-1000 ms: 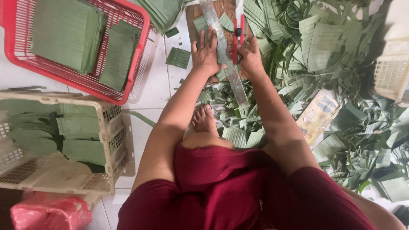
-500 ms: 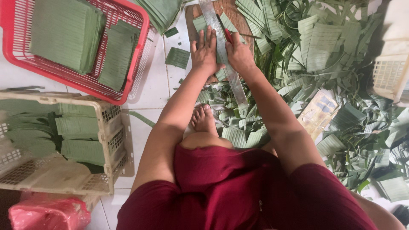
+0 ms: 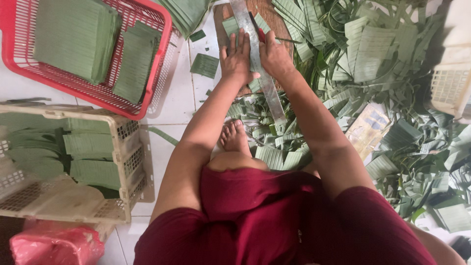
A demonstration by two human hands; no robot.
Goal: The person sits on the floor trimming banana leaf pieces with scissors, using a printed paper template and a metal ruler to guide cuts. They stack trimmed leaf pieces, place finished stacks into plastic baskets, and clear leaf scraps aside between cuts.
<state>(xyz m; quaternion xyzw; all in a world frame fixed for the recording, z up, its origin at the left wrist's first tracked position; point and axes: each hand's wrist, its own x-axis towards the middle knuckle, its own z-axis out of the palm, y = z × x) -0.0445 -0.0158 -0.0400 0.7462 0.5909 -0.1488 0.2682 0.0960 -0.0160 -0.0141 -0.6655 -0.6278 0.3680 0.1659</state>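
**Hands pressed on a metal ruler over green leaves**

Seen from above, a seated person leans over a wooden board (image 3: 265, 12) on the tiled floor. The left hand (image 3: 238, 59) lies flat, fingers spread narrowly, pressing a folded green leaf piece (image 3: 229, 24) beside a long metal ruler (image 3: 262, 73). The ruler runs from the top edge of the view down toward the person's bare foot (image 3: 234, 137). The right hand (image 3: 275, 56) rests against the ruler's other edge, closed around a red-handled tool (image 3: 261, 34) that is mostly hidden. A second ago that red handle stood well above the knuckles; now the right hand has drawn nearer the body and the handle barely shows. The left hand and ruler sit where they were. Cut leaf scraps (image 3: 373, 73) cover the floor to the right. A red basket (image 3: 157, 93) and a cream crate (image 3: 122, 147) hold stacked leaves to the left.
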